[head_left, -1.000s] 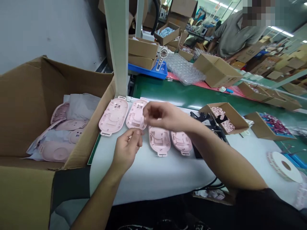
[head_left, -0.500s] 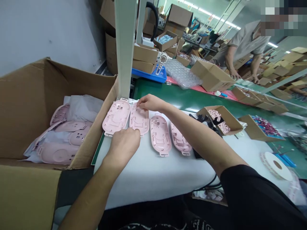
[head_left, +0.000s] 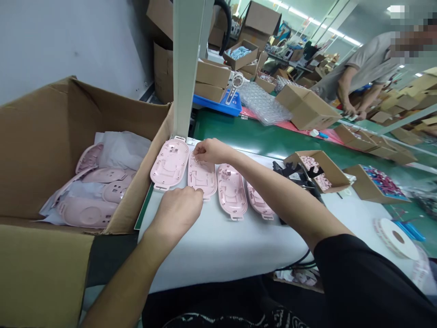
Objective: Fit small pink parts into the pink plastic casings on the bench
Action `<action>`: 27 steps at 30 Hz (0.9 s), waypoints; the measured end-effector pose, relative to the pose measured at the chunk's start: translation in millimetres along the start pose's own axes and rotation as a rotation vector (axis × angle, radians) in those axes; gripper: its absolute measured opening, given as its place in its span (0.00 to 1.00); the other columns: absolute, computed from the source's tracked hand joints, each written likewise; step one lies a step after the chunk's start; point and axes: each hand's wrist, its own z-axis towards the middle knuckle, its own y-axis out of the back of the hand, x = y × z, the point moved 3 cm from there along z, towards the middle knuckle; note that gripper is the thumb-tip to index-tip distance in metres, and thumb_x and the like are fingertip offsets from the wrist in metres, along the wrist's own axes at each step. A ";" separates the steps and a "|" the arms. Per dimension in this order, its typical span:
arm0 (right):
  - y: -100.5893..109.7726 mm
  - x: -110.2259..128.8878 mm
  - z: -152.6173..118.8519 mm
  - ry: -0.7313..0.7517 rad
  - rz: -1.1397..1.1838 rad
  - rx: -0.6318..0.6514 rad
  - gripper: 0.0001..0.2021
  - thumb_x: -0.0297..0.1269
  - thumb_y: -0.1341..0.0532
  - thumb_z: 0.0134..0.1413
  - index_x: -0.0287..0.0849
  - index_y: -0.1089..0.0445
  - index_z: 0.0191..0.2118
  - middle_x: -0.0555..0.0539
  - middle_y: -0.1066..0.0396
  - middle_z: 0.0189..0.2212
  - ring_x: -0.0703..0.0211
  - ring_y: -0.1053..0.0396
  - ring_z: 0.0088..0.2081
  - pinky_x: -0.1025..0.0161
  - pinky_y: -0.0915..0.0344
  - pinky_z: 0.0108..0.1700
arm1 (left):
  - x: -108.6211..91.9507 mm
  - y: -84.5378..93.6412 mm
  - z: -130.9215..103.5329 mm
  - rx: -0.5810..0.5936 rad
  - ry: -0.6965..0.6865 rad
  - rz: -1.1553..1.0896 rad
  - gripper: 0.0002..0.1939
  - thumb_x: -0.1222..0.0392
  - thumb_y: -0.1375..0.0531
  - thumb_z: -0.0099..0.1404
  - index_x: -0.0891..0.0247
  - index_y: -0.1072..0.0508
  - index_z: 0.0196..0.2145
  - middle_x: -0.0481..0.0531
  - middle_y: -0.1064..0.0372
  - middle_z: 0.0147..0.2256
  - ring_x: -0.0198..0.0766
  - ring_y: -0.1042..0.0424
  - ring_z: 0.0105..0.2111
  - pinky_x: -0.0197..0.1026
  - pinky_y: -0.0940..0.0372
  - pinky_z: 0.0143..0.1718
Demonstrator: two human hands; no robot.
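Note:
Several pink plastic housing shells lie in a row on the white-covered table, hollow side up. My right hand (head_left: 210, 151) is over the top end of the second shell (head_left: 202, 176), fingertips pinched; whatever they hold is too small to make out. At that shell's lower end my left hand (head_left: 180, 208) is closed, its fingertips hidden from view. The leftmost shell (head_left: 170, 163) lies beside both hands. To the right sits a third shell (head_left: 232, 191), and a fourth shell (head_left: 260, 200) is partly covered by my right forearm.
On the left stands a cardboard box (head_left: 37, 150) with more pink shells. A white post (head_left: 184, 68) rises behind the row. Right of my arm are a black fixture (head_left: 297, 173), a box of small pink parts (head_left: 336, 180) and a tape roll (head_left: 392, 237). A co-worker (head_left: 362, 68) stands across the green belt.
The view has shifted slightly, so the scene sits further right. Both my hands stay at the second shell, with the right fingers still pinched. The co-worker's hands have come closer together.

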 end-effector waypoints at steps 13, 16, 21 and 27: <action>9.5 -17.4 0.3 0.061 -0.173 -0.120 0.19 0.36 0.38 0.59 0.41 0.27 0.56 0.41 0.28 0.53 0.48 0.33 0.56 0.56 0.41 0.59 | 7.6 20.5 40.7 -0.040 0.106 0.013 0.19 0.67 0.54 0.70 0.64 0.25 0.48 0.64 0.26 0.39 0.56 0.23 0.40 0.50 0.31 0.37; 4.1 -20.8 1.6 0.061 -0.166 -0.065 0.22 0.36 0.36 0.57 0.44 0.28 0.57 0.44 0.30 0.57 0.48 0.33 0.57 0.55 0.38 0.59 | 16.8 20.7 64.5 -0.019 0.159 0.016 0.21 0.69 0.52 0.67 0.65 0.25 0.51 0.67 0.26 0.43 0.56 0.24 0.44 0.50 0.31 0.40; 0.1 -22.8 4.2 0.044 -0.154 -0.077 0.21 0.38 0.36 0.58 0.46 0.29 0.58 0.45 0.29 0.57 0.47 0.31 0.57 0.54 0.35 0.56 | 24.8 14.3 70.1 0.006 0.188 0.036 0.24 0.66 0.53 0.68 0.59 0.27 0.55 0.65 0.25 0.42 0.59 0.23 0.44 0.54 0.30 0.41; 1.9 -21.8 3.0 0.101 -0.180 -0.075 0.21 0.36 0.38 0.60 0.45 0.30 0.58 0.43 0.30 0.57 0.47 0.31 0.57 0.56 0.34 0.55 | 24.0 14.5 73.4 0.018 0.204 0.066 0.29 0.66 0.56 0.68 0.52 0.34 0.63 0.64 0.25 0.41 0.61 0.23 0.43 0.57 0.30 0.39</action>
